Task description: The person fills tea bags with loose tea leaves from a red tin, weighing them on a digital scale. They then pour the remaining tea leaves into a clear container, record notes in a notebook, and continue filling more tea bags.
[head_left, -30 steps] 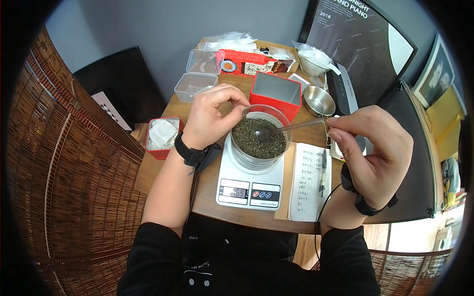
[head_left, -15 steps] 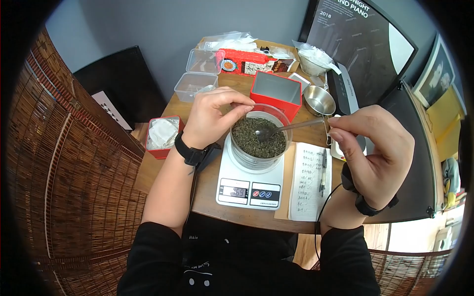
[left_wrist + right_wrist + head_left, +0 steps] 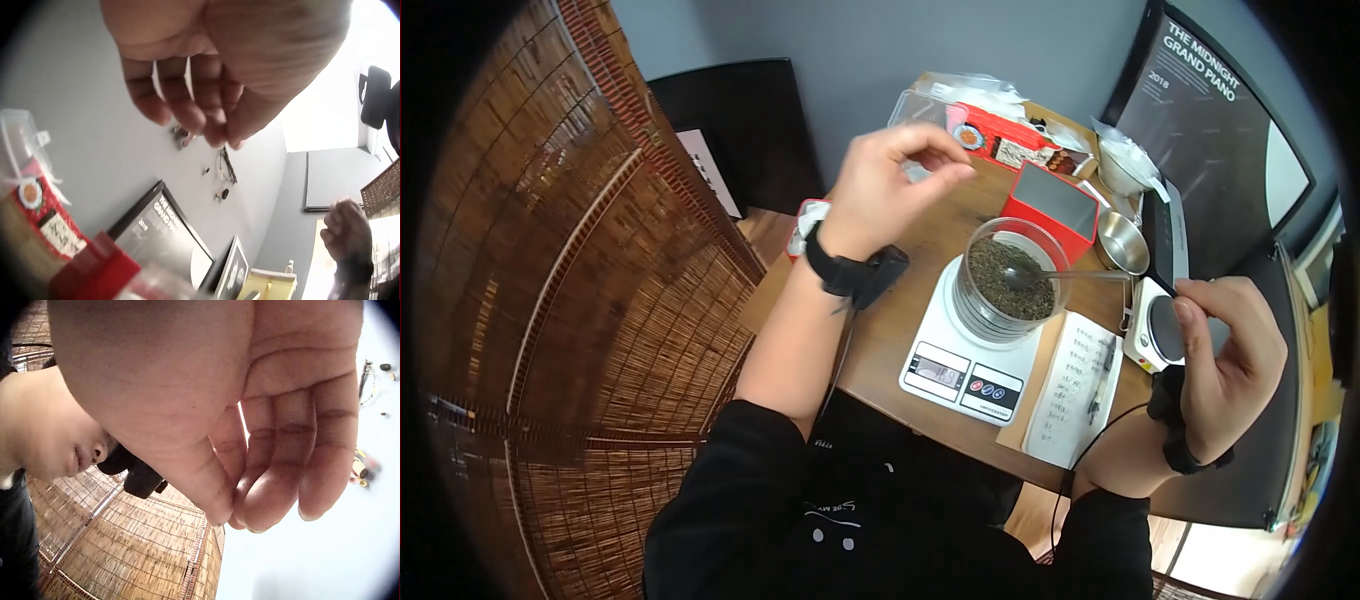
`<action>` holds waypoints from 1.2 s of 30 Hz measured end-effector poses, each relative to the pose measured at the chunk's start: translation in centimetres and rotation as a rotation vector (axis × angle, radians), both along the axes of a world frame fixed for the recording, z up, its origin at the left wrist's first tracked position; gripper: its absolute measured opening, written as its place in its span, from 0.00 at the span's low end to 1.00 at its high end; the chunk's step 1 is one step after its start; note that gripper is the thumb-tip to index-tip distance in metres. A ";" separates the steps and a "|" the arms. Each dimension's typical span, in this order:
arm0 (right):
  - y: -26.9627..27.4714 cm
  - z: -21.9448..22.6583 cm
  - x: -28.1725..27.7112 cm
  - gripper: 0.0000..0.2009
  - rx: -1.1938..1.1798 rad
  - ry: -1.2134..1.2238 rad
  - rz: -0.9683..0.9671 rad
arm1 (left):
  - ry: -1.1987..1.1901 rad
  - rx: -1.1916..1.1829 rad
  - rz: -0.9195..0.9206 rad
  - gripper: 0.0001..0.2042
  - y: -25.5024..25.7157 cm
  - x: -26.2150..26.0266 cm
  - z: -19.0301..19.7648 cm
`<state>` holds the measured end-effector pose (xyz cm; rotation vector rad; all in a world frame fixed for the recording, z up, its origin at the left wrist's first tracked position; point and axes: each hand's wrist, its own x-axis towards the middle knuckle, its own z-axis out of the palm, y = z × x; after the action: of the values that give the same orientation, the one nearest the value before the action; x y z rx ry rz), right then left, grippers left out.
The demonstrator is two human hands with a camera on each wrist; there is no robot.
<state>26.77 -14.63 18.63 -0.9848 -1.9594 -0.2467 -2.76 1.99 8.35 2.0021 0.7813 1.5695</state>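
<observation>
Loosely curled, thumb near fingers, left hand (image 3: 892,190) raised, holding nothing, right hand (image 3: 1232,365) similarly bent and empty, near metal spoon (image 3: 1085,274) in clear round plastic tub (image 3: 992,326) of dried green leaves (image 3: 992,277), on white scale (image 3: 933,325).

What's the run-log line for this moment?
Left hand: raised, empty | Right hand: empty, off silver metal spoon | Spoon: in dark-green dried leaves | Clear round tub: on white digital scale
</observation>
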 end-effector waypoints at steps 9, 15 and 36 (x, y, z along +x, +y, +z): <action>-0.6 0.1 0.9 0.08 0.007 0.000 0.021 | 0.888 -0.262 0.473 0.16 -3.1 -10.5 -2.5; -1.2 0.2 1.2 0.08 0.032 -0.014 0.034 | 0.929 -0.345 0.474 0.14 -3.7 -10.6 -3.7; -0.1 -0.3 -1.6 0.14 0.034 0.115 0.017 | 0.234 -0.072 0.117 0.07 -6.2 -1.4 8.1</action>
<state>25.15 -14.74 18.36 -0.9400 -1.8524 -0.2085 -4.12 -4.22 16.48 2.1450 1.0471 1.3622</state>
